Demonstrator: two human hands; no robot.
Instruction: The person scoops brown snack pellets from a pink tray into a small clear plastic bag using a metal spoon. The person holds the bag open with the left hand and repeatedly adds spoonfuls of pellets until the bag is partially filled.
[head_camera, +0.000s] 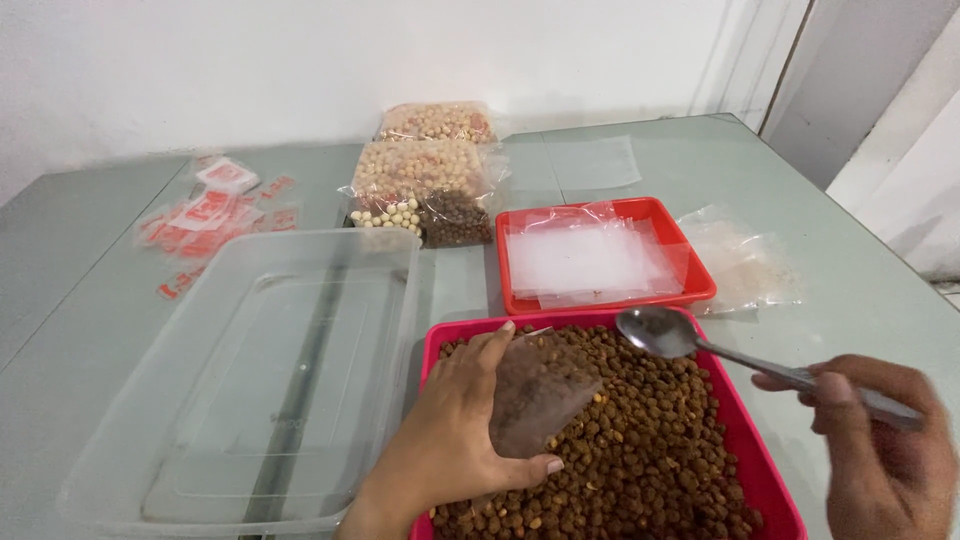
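While our left hand (455, 430) pinches a small clear plastic pouch (540, 395) open over the pink rectangular tray of brown coated nuts (650, 450), our right hand (885, 450) closes its fingers (835, 390) around a metal spoon (665, 332), whose empty bowl hangs above the tray's far edge. Beside us on the grey-green worktop (80, 300) sits an empty clear plastic tub (260, 370), with a red tray of flat clear bags (600, 255) beyond.

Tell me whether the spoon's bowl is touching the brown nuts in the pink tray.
Apart. In the head view the spoon, held by the right hand, has its empty bowl raised above the brown nuts near the pink tray rim.
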